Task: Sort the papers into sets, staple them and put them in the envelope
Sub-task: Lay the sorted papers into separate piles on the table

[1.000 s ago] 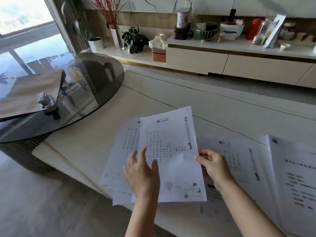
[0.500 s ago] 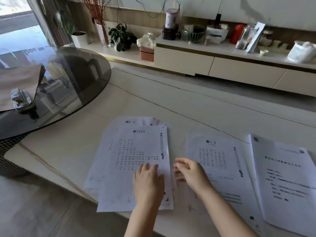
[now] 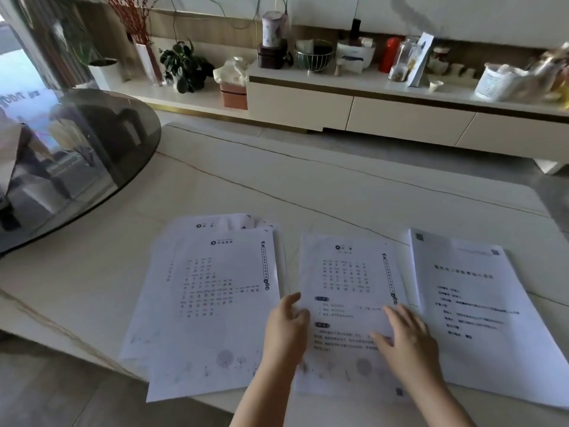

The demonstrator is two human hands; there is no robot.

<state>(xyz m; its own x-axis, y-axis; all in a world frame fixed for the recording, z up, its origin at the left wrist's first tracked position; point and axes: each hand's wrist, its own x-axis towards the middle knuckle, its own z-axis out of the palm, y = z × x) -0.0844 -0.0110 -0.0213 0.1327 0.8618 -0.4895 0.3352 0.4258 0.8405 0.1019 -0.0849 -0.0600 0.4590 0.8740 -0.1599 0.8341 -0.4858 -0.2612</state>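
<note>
sorting is partway, i'd say. three lots of papers lie on the table point(image 3: 338, 192) in front of me: a loose left pile point(image 3: 209, 303) w/ several sheets fanned under the top one, a middle pile point(image 3: 348, 272), and a right pile point(image 3: 480, 303) w/ a diff layout, mostly text lines. the left pile hangs a bit over the near table edge.

my left hand point(image 3: 288, 331) is at the left edge of the middle pile, thumb on the top sheet, fingers seemingly curled under the edge, so i take it as pinching that sheet, though the underside is hidden. my right hand point(image 3: 406, 337) rests flat on the same pile, fingers spread and fairly straight, pressing it down, gripping nothing.

left to do, as far as i can judge: finish squaring the sets, staple each, then load the envelope. nothing looks stapled yet, but corners are too small to tell for sure. no stapler visible. at the far left edge, on the round glass table point(image 3: 92, 155), there's a brownish flat thing point(image 3: 7, 155) that may be the envelope; it's cut off, can't confirm, can't see inside.
</note>
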